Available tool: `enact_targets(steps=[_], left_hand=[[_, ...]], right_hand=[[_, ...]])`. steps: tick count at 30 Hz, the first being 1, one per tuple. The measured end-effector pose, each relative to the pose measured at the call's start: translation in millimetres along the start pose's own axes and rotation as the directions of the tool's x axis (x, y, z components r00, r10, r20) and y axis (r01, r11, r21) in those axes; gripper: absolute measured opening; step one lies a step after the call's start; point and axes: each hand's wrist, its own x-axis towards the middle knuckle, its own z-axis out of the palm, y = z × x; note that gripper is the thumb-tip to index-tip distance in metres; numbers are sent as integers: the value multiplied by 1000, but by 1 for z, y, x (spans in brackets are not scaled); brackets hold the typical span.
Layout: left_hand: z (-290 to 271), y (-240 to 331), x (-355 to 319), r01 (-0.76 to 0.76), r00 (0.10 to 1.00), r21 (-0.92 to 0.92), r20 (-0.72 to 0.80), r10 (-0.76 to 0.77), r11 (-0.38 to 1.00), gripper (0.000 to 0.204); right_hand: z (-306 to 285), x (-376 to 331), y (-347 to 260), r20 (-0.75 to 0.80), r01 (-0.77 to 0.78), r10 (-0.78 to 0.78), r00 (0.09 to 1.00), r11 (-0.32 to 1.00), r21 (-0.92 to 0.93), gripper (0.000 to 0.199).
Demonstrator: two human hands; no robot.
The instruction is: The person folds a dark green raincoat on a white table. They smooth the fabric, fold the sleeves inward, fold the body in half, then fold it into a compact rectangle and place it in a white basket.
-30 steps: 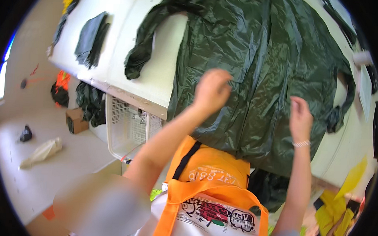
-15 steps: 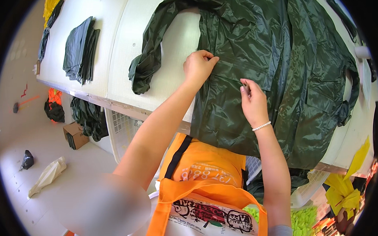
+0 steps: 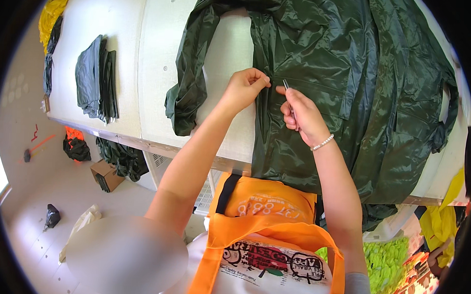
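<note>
1. Apparently, in the head view, the dark green, glossy coated-fabric garment (image 3: 329,134) is spread wide on the table so its front panel lies accessible; one sleeve curves off to the left, which likely leaves the side edge exposed.
2. The left hand (image 3: 244,88) is drawn into a pinch over the garment's left side edge, near a horizontal seam. Whether cloth or a thread sits between thumb and finger is too small to tell; the pose would suit steadying that spot.
3. The right hand (image 3: 304,115) is closed around a slender, silver-coloured metal tool (image 3: 285,84), its tip pointing up, just beside the left fingertips and probably held there for close work. A white beaded bracelet (image 3: 323,143) circles that wrist.
4. The surface is a long, pale white table (image 3: 157,38) with a visible joint. A flat stack of folded dark green pieces (image 3: 89,79) lies well apart to the left, perhaps set there to leave room for the garment.
5. Around it, the room shows a pale grey floor (image 3: 32,254), a small brown cardboard box (image 3: 109,172) at left, and bright lime-green fabric (image 3: 384,263) and yellow fabric (image 3: 436,226) at lower right.
</note>
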Motion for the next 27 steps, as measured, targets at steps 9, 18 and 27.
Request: enact_targets(steps=[9, 18, 27], left_hand=[[-3, 0, -1, 38, 999, -48, 33, -36, 998, 11], [1, -3, 0, 23, 999, 0, -33, -23, 1000, 7], [-37, 20, -74, 27, 890, 467, 392, -234, 884, 18]], right_hand=[[13, 18, 1, -52, -134, 136, 989, 990, 41, 41], [31, 27, 11, -209, 13, 2, 978, 998, 68, 38], [23, 14, 11, -232, 100, -81, 969, 992, 72, 35]])
